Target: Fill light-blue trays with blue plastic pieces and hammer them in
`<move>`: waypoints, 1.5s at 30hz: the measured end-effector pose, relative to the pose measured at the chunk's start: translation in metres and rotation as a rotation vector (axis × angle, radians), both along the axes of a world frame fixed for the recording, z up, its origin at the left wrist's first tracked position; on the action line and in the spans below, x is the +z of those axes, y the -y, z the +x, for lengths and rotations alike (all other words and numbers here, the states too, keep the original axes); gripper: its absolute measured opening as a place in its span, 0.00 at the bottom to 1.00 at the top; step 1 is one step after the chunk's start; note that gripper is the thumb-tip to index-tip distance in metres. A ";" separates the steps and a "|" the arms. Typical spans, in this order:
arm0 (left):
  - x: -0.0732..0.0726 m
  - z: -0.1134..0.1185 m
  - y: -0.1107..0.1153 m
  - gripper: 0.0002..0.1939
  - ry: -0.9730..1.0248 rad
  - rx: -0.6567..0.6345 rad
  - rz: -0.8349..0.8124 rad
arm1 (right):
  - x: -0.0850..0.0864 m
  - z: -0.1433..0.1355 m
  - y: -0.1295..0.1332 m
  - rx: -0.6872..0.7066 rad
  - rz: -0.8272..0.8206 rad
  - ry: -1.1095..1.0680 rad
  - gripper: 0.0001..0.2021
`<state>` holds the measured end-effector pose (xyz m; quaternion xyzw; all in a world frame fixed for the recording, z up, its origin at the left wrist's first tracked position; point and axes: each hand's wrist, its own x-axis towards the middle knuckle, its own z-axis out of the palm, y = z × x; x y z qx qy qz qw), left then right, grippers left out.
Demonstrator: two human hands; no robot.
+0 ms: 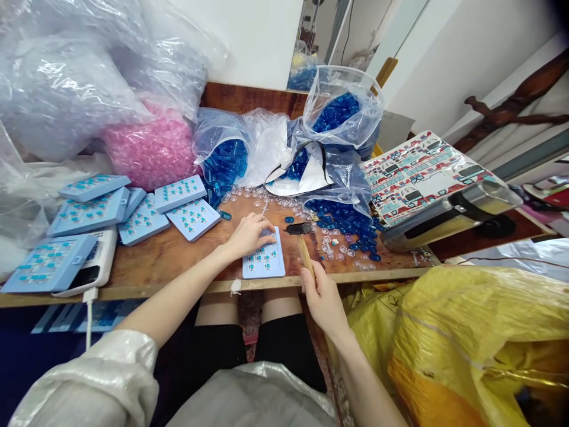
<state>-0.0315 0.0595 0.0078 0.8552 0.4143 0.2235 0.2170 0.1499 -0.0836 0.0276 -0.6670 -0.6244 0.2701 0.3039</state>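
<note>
A light-blue plastic panel (264, 261) with rows of small blue pieces lies at the wooden table's front edge. My left hand (251, 233) reaches over its far part, palm down, fingers bent and close together at its surface. Whatever is between those fingertips is hidden. My right hand (323, 296) is wrapped round the wooden handle of a hammer (306, 252). The hammer's dark head is raised just right of the panel, apart from it. Small clear round plastic pieces (340, 249) and blue plastic pieces (340, 220) lie loose beyond the hammer.
Several similar panels (144, 219) are piled at left, some over a white device (100, 261) with a cable. Bags of pink pieces (149, 142) and blue pieces (224, 163) line the back. A printed sheet stack (422, 178) and yellow sacks (462, 320) are at right.
</note>
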 end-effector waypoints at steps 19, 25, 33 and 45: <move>-0.013 -0.003 -0.027 0.17 0.187 0.117 -0.182 | 0.008 -0.014 -0.011 0.019 0.028 0.097 0.16; -0.016 -0.009 -0.075 0.15 -0.016 0.063 0.136 | 0.004 -0.010 -0.004 0.017 0.019 0.053 0.17; -0.014 -0.048 -0.016 0.11 0.099 0.200 0.113 | -0.006 0.002 0.002 -0.010 0.017 0.012 0.18; 0.001 -0.003 0.034 0.05 0.279 0.086 0.019 | -0.001 -0.011 0.003 0.005 0.015 -0.016 0.18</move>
